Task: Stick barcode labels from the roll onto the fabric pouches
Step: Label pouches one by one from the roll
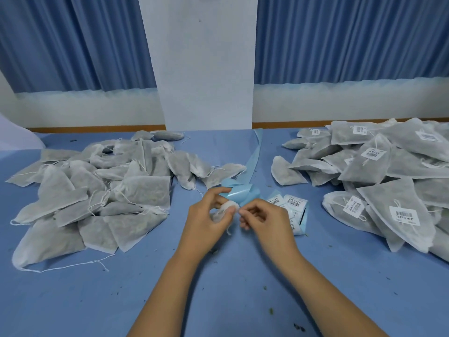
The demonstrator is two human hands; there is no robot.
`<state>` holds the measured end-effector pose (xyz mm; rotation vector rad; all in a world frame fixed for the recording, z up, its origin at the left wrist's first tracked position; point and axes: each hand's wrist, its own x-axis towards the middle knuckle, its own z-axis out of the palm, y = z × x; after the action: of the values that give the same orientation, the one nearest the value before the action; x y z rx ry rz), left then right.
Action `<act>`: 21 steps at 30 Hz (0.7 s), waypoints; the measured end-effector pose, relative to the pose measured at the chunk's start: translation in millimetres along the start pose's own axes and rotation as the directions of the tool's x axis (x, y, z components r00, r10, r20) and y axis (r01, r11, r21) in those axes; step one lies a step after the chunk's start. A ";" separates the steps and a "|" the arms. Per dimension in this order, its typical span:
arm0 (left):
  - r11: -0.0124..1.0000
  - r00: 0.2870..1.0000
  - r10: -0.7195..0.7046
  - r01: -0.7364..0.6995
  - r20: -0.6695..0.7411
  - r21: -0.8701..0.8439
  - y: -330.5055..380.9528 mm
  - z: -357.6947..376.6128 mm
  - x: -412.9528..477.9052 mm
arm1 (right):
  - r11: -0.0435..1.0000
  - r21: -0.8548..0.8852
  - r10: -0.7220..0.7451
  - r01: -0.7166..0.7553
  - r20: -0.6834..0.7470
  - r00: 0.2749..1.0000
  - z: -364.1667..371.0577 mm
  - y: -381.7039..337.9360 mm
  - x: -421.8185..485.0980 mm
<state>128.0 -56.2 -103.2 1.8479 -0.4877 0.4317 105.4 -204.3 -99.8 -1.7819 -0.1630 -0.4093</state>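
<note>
White pouch [228, 206] bunched in the left hand's [206, 221] curled fingers; the right hand's [266, 222] narrowed fingertips touch it, grip unclear.

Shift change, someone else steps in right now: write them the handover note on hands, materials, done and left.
Left hand: grips the bunched white top of a pouch, blue liner looped over its fingers.
Right hand: fingers curled at that pouch top; what they pinch is hidden.
Label strip: on the table behind the right hand, barcode labels on it.
Done: labelled pile on the right.
Left: unlabelled pile on the left, plus the pouch in hand; no label visible on it.
</note>
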 end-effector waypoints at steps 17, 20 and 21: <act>0.952 0.995 -0.033 0.060 0.097 -0.300 8.7 10.4 -6.2 | 0.961 0.217 0.162 -0.172 0.063 0.985 4.8 -0.3 -5.5; 0.996 0.997 0.020 -0.014 0.076 -0.087 6.6 8.7 -4.4 | 0.977 0.162 0.133 -0.136 0.031 0.991 -1.4 -1.2 -5.4; 0.998 0.997 0.041 -0.037 0.062 -0.055 6.8 8.7 -4.1 | 0.984 0.128 0.121 -0.122 0.016 0.993 -2.5 -1.0 -5.5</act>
<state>121.4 -65.9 -102.6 1.8069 -0.5738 0.3835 99.5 -205.9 -100.4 -1.6568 -0.0842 -0.2973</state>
